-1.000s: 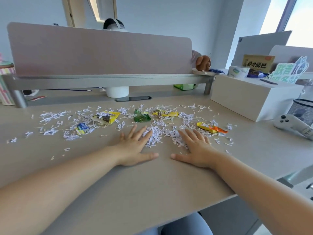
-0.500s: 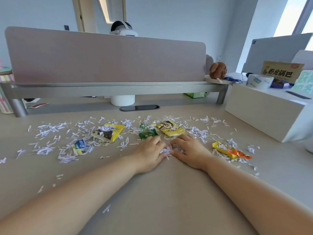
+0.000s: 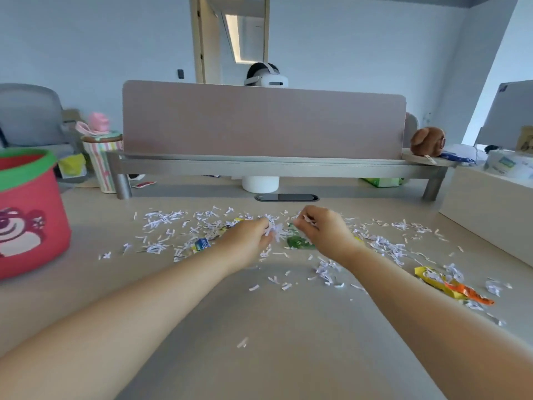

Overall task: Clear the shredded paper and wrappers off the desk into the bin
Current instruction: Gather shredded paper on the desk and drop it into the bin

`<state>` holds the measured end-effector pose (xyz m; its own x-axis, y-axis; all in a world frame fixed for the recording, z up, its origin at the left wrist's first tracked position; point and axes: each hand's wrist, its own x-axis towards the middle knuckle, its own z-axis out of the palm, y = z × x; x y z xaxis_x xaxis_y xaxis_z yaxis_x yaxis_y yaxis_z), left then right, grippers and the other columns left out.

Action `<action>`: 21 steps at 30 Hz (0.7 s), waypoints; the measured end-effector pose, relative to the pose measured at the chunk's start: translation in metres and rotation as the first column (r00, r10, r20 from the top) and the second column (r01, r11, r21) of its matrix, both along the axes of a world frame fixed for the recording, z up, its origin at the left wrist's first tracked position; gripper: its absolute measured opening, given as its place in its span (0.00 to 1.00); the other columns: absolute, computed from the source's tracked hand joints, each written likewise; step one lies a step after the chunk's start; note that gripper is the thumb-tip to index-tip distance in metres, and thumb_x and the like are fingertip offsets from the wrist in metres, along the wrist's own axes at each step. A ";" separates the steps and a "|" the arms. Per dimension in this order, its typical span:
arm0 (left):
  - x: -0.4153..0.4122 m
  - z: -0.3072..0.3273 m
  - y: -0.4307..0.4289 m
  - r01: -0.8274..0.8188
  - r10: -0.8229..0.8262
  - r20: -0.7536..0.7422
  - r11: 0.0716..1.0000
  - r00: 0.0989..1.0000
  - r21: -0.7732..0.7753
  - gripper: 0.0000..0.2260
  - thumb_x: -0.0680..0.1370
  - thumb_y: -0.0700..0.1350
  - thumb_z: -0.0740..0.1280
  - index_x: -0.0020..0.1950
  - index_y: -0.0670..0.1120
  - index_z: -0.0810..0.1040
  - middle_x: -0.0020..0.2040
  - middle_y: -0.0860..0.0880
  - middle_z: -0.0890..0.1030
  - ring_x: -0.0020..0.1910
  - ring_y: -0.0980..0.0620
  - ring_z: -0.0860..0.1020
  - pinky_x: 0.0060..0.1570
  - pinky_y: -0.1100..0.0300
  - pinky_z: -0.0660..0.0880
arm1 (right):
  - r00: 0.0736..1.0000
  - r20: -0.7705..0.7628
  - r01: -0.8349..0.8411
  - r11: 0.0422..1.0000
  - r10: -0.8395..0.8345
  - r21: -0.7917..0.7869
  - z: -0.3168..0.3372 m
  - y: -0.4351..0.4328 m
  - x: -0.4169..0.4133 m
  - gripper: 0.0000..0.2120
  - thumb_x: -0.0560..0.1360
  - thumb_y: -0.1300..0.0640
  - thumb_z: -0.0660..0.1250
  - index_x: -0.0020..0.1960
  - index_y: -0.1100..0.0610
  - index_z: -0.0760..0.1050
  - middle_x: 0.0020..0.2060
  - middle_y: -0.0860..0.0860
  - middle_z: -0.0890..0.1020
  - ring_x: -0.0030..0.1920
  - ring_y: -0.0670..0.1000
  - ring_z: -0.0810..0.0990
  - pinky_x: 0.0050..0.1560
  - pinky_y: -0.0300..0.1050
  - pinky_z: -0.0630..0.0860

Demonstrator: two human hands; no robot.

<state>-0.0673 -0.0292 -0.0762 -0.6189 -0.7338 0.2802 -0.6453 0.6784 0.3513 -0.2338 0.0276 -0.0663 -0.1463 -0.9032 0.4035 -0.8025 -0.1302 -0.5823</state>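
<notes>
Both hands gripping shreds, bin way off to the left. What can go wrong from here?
1. Loose shredded paper sticks out of the left hand and right hand; strips may fall on the carry to the red bin at far left.
2. The orange wrapper lies far right, away from both hands; easily missed.

Two hands over the desk [image 3: 259,356]: left hand [image 3: 248,241], right hand [image 3: 323,229]. One red bin [image 3: 28,168] far left of the left hand. Three wrappers in plain sight: one blue-and-yellow wrapper [image 3: 201,244] just left of the left hand, one green wrapper [image 3: 300,243] between the hands, one yellow-and-orange wrapper [image 3: 450,285] well right of the right hand. Shredded paper [image 3: 164,219]: too many scraps to count. Beyond the hands, one divider panel [image 3: 259,122], one plush toy [image 3: 427,141], one striped cup [image 3: 102,160].
</notes>
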 end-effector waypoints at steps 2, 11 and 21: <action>0.033 0.018 -0.008 -0.085 0.084 -0.049 0.996 0.995 -0.011 0.15 0.81 0.49 0.56 0.35 0.46 0.59 0.30 0.49 0.64 0.35 0.45 0.65 0.34 0.56 0.57 | 0.998 0.046 -0.051 0.998 0.053 -0.042 0.016 -0.021 0.030 0.16 0.76 0.54 0.63 0.41 0.69 0.71 0.27 0.51 0.66 0.29 0.49 0.63 0.28 0.33 0.62; 0.203 0.089 -0.036 -0.437 0.402 -0.185 0.872 0.897 -0.222 0.17 0.80 0.49 0.56 0.33 0.48 0.57 0.30 0.45 0.67 0.38 0.37 0.70 0.33 0.53 0.53 | 0.901 0.194 -0.345 0.911 0.388 -0.225 0.081 -0.109 0.200 0.15 0.77 0.52 0.61 0.33 0.56 0.69 0.28 0.53 0.73 0.30 0.49 0.69 0.33 0.40 0.68; 0.340 0.143 -0.109 -0.651 0.651 -0.059 0.742 0.757 -0.162 0.11 0.80 0.47 0.57 0.42 0.42 0.67 0.37 0.45 0.70 0.41 0.45 0.68 0.35 0.56 0.60 | 0.799 0.273 -0.441 0.830 0.536 -0.341 0.132 -0.180 0.333 0.13 0.77 0.53 0.61 0.37 0.58 0.71 0.25 0.47 0.68 0.25 0.43 0.68 0.32 0.40 0.67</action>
